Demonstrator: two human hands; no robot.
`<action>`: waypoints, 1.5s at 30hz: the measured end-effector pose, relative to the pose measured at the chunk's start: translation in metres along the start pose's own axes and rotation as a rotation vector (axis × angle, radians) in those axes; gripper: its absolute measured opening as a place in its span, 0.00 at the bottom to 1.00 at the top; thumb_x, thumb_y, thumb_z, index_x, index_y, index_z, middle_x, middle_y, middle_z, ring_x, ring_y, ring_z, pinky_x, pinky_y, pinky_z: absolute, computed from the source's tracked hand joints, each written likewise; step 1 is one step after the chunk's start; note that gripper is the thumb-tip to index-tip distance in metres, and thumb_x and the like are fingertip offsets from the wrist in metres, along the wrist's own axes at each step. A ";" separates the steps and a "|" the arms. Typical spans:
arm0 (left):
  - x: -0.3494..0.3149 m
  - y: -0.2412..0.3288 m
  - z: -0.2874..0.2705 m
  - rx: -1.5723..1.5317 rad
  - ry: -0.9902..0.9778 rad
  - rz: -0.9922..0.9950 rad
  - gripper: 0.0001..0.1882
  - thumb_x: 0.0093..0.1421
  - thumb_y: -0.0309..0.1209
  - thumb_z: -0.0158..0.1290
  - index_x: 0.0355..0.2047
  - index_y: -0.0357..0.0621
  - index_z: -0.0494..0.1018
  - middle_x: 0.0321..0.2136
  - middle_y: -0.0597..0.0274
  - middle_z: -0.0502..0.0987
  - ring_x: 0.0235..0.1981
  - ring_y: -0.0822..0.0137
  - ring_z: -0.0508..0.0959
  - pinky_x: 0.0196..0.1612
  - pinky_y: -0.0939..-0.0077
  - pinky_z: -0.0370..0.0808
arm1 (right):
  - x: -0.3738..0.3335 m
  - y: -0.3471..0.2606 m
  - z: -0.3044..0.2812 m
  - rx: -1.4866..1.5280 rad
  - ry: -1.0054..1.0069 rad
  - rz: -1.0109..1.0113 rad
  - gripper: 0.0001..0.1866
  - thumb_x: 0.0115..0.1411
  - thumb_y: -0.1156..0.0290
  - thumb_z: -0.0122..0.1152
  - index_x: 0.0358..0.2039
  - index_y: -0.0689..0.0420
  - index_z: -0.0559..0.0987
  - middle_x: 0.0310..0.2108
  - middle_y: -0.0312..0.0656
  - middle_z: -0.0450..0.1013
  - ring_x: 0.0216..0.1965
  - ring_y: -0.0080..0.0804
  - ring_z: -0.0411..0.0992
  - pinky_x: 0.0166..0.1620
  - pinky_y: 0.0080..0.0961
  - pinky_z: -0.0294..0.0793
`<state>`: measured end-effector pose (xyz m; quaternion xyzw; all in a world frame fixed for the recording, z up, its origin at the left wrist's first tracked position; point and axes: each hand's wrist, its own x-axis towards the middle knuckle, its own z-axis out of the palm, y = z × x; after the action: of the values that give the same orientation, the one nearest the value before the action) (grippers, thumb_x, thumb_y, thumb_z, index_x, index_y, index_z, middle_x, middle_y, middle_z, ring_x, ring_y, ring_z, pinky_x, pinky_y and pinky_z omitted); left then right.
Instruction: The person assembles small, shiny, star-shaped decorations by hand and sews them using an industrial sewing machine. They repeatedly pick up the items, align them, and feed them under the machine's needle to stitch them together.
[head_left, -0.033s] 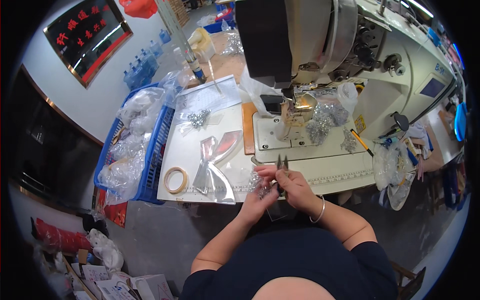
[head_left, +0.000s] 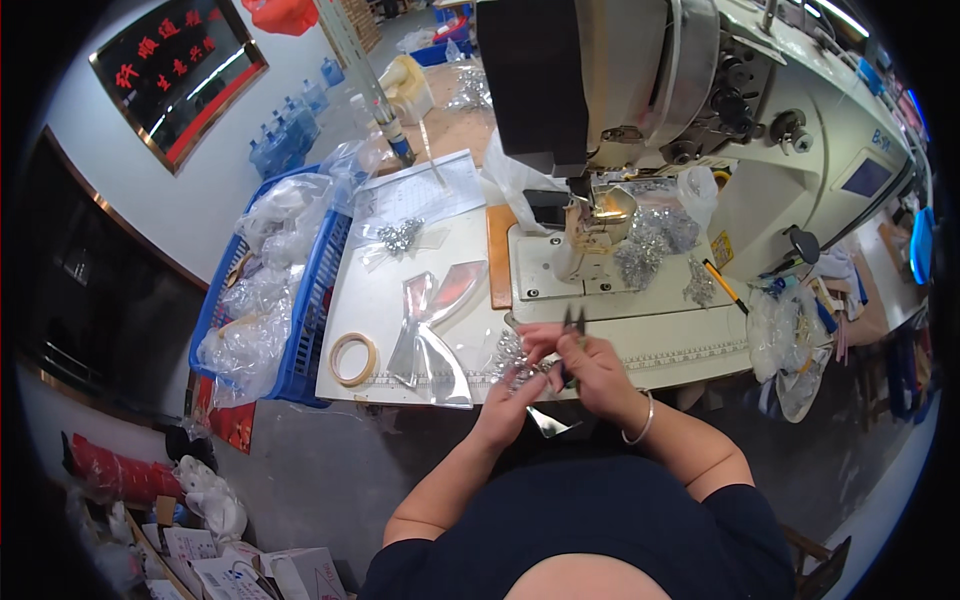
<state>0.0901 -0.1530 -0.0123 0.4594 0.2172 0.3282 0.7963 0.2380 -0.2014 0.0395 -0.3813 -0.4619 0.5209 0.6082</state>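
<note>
Plainly, see a pointed dark tool [head_left: 574, 322], perhaps snips or pliers, gripped in the right hand [head_left: 600, 378], tips upward. Find the small silver pieces [head_left: 508, 352] just beside and among the fingers of the left hand [head_left: 500, 412], at the front edge of the white table [head_left: 365, 310]. Cannot tell whether pinched by the left fingertips or merely covered by them. Note a glossy clear sheet [head_left: 550, 422] just below the hands, past the table edge; cannot tell by which hand held, if by either. Judge the pieces very light, hard and slick, easily scattered, best pinched between thumb and forefinger. Expect thin, slippery springiness from the sheet, prone to creasing, so take hold by an edge. Treat the tool as stiff, heavier, probably sharp; hold by the handles. For writing, look to the dark framed panel [head_left: 178, 75] on the wall, bearing rows of red characters, and to the pale sewing machine [head_left: 845, 125], marked in blue on its side. Make out fine marks on the paper sheets [head_left: 425, 188], too small to read, graduations along the ruler strip [head_left: 685, 352], and print on the white cartons [head_left: 305, 575] at lower left.
</note>
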 end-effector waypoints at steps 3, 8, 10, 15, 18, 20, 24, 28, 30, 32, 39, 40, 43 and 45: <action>0.000 0.017 -0.006 -0.193 -0.176 0.056 0.27 0.58 0.23 0.48 0.58 0.34 0.57 0.55 0.50 0.63 0.56 0.63 0.65 0.59 0.71 0.58 | 0.000 -0.010 -0.026 -0.261 0.176 -0.092 0.15 0.64 0.68 0.45 0.47 0.62 0.73 0.38 0.38 0.71 0.29 0.19 0.67 0.31 0.15 0.68; -0.002 0.038 -0.026 0.289 -0.461 -0.062 0.26 0.57 0.24 0.50 0.57 0.36 0.60 0.53 0.51 0.66 0.56 0.63 0.65 0.59 0.71 0.57 | -0.007 -0.032 -0.033 -0.810 0.092 -0.318 0.17 0.51 0.72 0.64 0.43 0.58 0.76 0.33 0.40 0.70 0.31 0.28 0.70 0.33 0.22 0.70; -0.002 0.029 -0.022 0.237 -0.370 -0.090 0.22 0.57 0.23 0.51 0.53 0.35 0.64 0.48 0.56 0.69 0.50 0.68 0.68 0.55 0.74 0.62 | -0.002 -0.029 -0.019 -0.835 0.064 -0.403 0.19 0.47 0.71 0.68 0.41 0.56 0.77 0.32 0.42 0.70 0.29 0.32 0.70 0.32 0.23 0.70; 0.000 0.020 -0.018 0.253 -0.213 -0.074 0.17 0.56 0.21 0.51 0.48 0.34 0.68 0.43 0.63 0.73 0.41 0.75 0.72 0.45 0.80 0.69 | -0.007 -0.003 -0.024 -0.793 -0.014 -0.285 0.12 0.46 0.73 0.68 0.33 0.57 0.78 0.28 0.40 0.71 0.28 0.36 0.71 0.34 0.25 0.71; 0.000 0.019 -0.019 0.254 -0.189 -0.088 0.19 0.56 0.19 0.50 0.50 0.35 0.66 0.42 0.62 0.73 0.38 0.74 0.74 0.44 0.80 0.71 | -0.007 -0.001 -0.015 -0.678 0.094 -0.317 0.10 0.46 0.76 0.66 0.32 0.55 0.79 0.29 0.38 0.71 0.28 0.36 0.70 0.32 0.25 0.70; -0.001 0.018 -0.018 0.041 -0.156 -0.155 0.19 0.57 0.20 0.49 0.50 0.35 0.65 0.41 0.61 0.73 0.39 0.71 0.75 0.44 0.77 0.73 | -0.006 0.002 -0.019 -0.782 -0.029 -0.452 0.14 0.43 0.79 0.65 0.33 0.53 0.79 0.29 0.37 0.71 0.29 0.35 0.70 0.32 0.25 0.71; -0.006 0.032 -0.004 -0.336 -0.168 -0.131 0.18 0.59 0.24 0.47 0.50 0.34 0.64 0.40 0.55 0.74 0.39 0.65 0.76 0.40 0.74 0.76 | -0.005 -0.001 -0.029 -1.016 -0.165 -0.592 0.21 0.38 0.82 0.64 0.37 0.51 0.79 0.31 0.36 0.71 0.31 0.34 0.70 0.32 0.25 0.71; -0.003 0.024 -0.012 -0.282 -0.057 -0.193 0.17 0.61 0.24 0.44 0.50 0.32 0.64 0.40 0.54 0.73 0.38 0.64 0.77 0.39 0.73 0.77 | -0.005 -0.006 -0.034 -1.054 -0.231 -0.540 0.19 0.40 0.78 0.66 0.37 0.53 0.80 0.28 0.36 0.70 0.29 0.32 0.70 0.30 0.23 0.70; -0.003 0.020 -0.010 -0.161 -0.040 -0.148 0.17 0.61 0.24 0.44 0.50 0.33 0.64 0.39 0.54 0.73 0.37 0.65 0.77 0.38 0.73 0.78 | -0.010 -0.006 -0.047 -0.928 -0.111 -0.350 0.26 0.40 0.81 0.63 0.44 0.51 0.76 0.32 0.38 0.70 0.31 0.32 0.70 0.30 0.25 0.71; -0.004 0.025 -0.009 -0.105 -0.023 -0.146 0.16 0.61 0.24 0.44 0.50 0.33 0.64 0.40 0.54 0.73 0.37 0.66 0.77 0.38 0.74 0.78 | -0.014 -0.019 -0.044 -1.074 0.077 -0.285 0.22 0.44 0.75 0.64 0.44 0.53 0.76 0.29 0.39 0.70 0.27 0.33 0.70 0.29 0.26 0.71; -0.003 0.023 -0.003 -0.063 -0.044 -0.186 0.15 0.61 0.25 0.45 0.48 0.35 0.64 0.41 0.55 0.72 0.38 0.66 0.77 0.38 0.75 0.78 | -0.015 -0.011 -0.037 -1.314 0.078 -0.654 0.16 0.41 0.70 0.68 0.35 0.52 0.79 0.25 0.33 0.71 0.23 0.29 0.69 0.25 0.23 0.68; -0.003 0.023 -0.003 -0.065 -0.060 -0.197 0.15 0.61 0.25 0.46 0.48 0.35 0.64 0.42 0.55 0.72 0.39 0.67 0.76 0.38 0.75 0.78 | -0.015 -0.010 -0.038 -1.315 0.072 -0.655 0.16 0.41 0.71 0.68 0.35 0.52 0.79 0.25 0.33 0.71 0.23 0.29 0.69 0.25 0.23 0.68; -0.004 0.025 -0.003 -0.068 -0.092 -0.219 0.15 0.61 0.26 0.47 0.48 0.35 0.63 0.43 0.56 0.71 0.41 0.69 0.74 0.40 0.74 0.77 | -0.014 -0.009 -0.038 -1.315 0.047 -0.658 0.15 0.42 0.71 0.68 0.34 0.51 0.79 0.25 0.32 0.71 0.23 0.28 0.68 0.24 0.23 0.68; -0.003 0.027 -0.001 -0.065 -0.099 -0.223 0.15 0.61 0.27 0.47 0.48 0.35 0.63 0.43 0.57 0.71 0.41 0.69 0.74 0.40 0.75 0.77 | -0.012 -0.009 -0.036 -1.316 0.028 -0.664 0.15 0.42 0.71 0.67 0.34 0.51 0.79 0.25 0.32 0.71 0.22 0.28 0.68 0.24 0.23 0.68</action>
<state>0.0787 -0.1450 0.0105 0.4222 0.2165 0.2213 0.8520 0.2747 -0.2142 0.0358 -0.5141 -0.7622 -0.0804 0.3852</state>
